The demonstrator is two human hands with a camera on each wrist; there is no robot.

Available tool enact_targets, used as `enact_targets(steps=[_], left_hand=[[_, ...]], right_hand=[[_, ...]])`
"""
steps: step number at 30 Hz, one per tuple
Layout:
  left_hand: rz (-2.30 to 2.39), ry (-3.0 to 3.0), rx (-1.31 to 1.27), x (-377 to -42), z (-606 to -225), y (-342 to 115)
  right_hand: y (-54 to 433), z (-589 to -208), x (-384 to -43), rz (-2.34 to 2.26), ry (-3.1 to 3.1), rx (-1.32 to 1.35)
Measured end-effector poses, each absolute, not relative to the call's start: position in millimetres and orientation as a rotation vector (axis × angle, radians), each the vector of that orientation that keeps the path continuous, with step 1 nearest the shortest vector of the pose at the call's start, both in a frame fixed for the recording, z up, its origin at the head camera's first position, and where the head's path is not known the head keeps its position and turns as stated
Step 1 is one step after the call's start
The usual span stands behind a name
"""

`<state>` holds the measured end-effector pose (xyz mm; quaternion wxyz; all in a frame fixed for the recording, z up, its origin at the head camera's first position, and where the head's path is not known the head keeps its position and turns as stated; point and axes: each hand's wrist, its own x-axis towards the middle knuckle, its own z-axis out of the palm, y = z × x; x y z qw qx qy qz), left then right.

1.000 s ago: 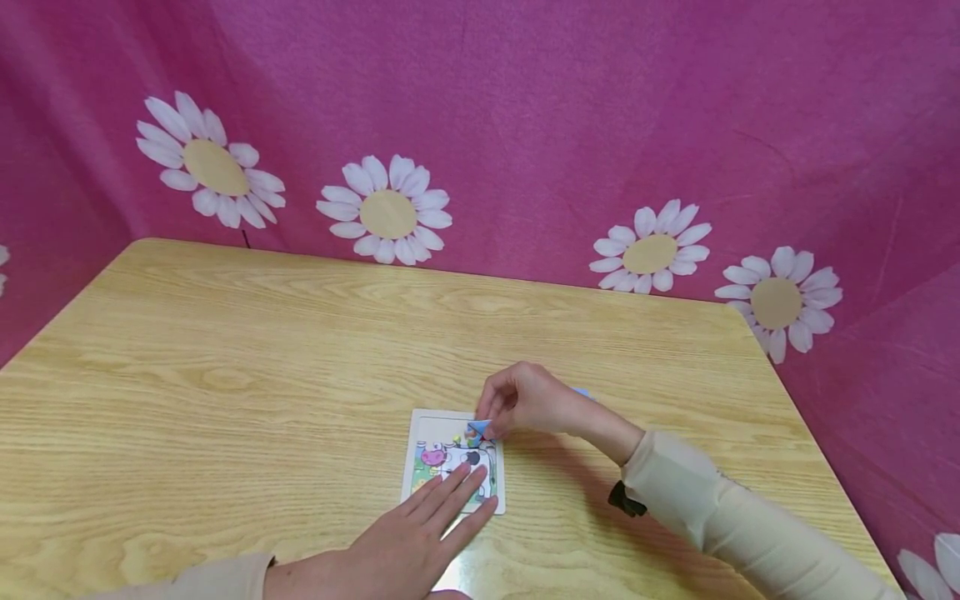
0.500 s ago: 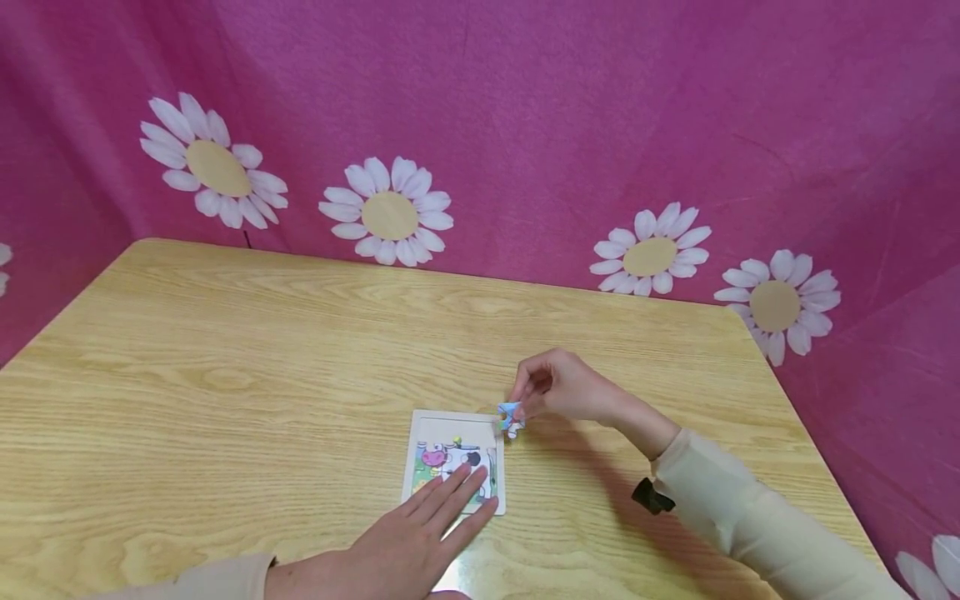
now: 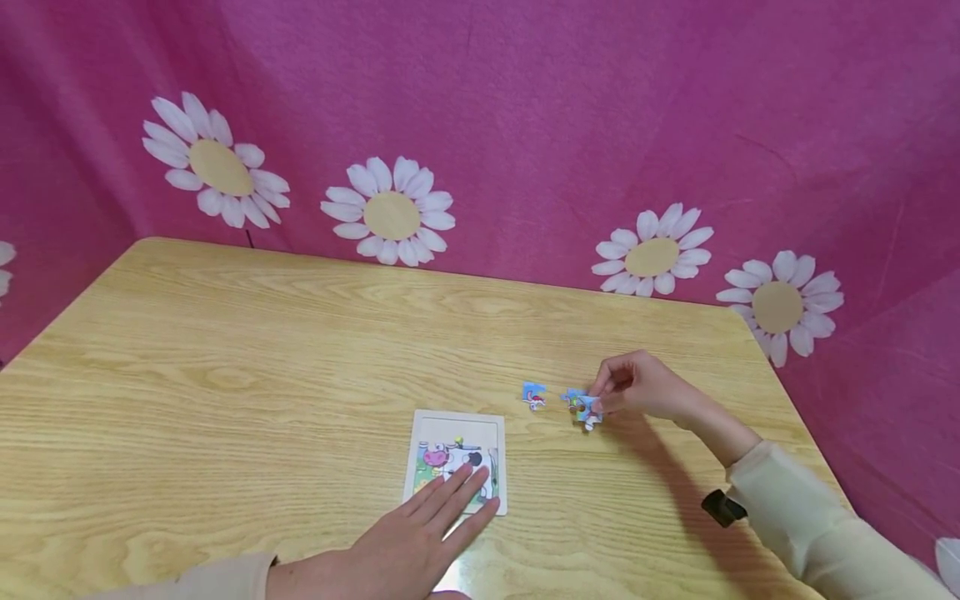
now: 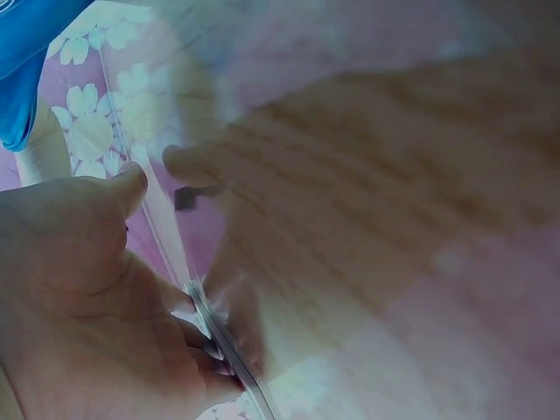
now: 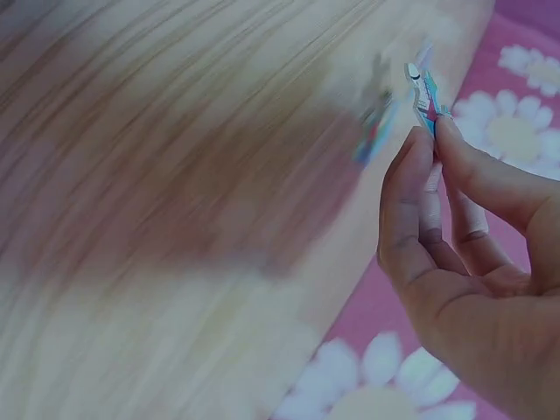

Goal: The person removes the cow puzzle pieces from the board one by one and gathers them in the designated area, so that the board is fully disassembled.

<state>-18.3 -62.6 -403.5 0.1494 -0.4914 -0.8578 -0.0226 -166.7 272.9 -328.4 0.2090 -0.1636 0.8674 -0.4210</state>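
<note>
A square picture-puzzle tray (image 3: 498, 427) with a pale rim lies near the table's front, showing a cow picture in its lower part and a bare strip along its top. My left hand (image 3: 420, 533) rests on the lower picture with straight fingers, covering part of it; the left wrist view shows the tray edge-on (image 4: 229, 346) at the fingertips. Off to the right, my right hand (image 3: 648, 390) pinches a blue jigsaw piece (image 3: 590, 414) between thumb and finger, also clear in the right wrist view (image 5: 426, 101). It hangs in front of another jigsaw piece (image 3: 571, 395), partly hiding it.
A blue and red jigsaw piece (image 3: 533, 394) lies alone on the wooden table (image 3: 300, 358), between the tray and my right hand. Pink cloth (image 3: 510, 125) with white daisies hangs behind the table and along its sides.
My right hand has carried the pinched jigsaw piece from above the tray rightward to the loose pieces, uncovering them. My left hand stays on the tray.
</note>
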Motion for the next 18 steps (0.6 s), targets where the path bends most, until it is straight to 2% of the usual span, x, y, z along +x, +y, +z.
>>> enact_targets(steps=[9,18], left_hand=[[-0.082,-2.478,-1.427,-18,-404,-63],[-0.057,-2.491,-1.422,-18,-403,-63]], right_hand=[[313,-337,-179,-1.107,2.482,-0.307],[314,-341,-180,-0.818,2.720,-0.402]])
